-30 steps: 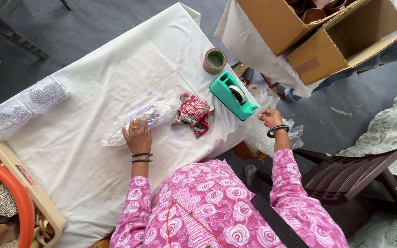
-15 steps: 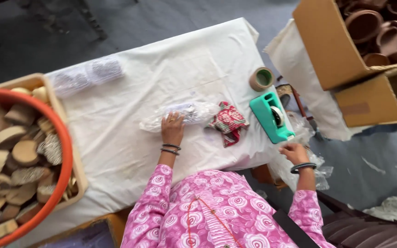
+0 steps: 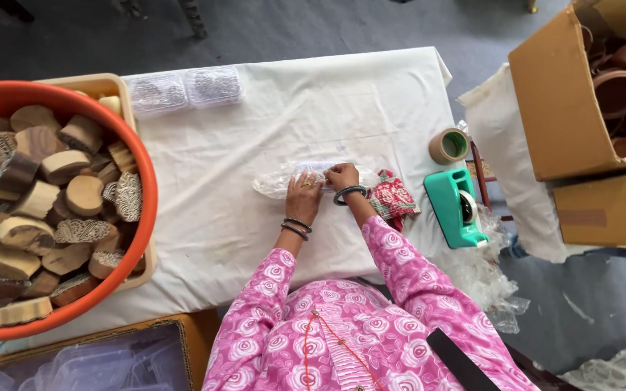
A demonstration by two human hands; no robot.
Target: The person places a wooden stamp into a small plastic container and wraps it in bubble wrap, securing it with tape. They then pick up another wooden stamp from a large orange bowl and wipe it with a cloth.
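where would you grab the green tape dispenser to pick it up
Best by its long flat sides, around the middle, coming down from above. The tape dispenser lies flat on the table near the right edge, long axis running away from the person, so a grip across its narrow width fits. The right hand is nearest; the tape roll beyond it leaves both sides free.

Wrapped bundle [image 3: 313, 176] lay centrally on the desk [image 3: 255, 137]; tub [image 3: 139, 217] of wooden blocks [image 3: 45, 210] left, tape dispenser [image 3: 456, 208] right.
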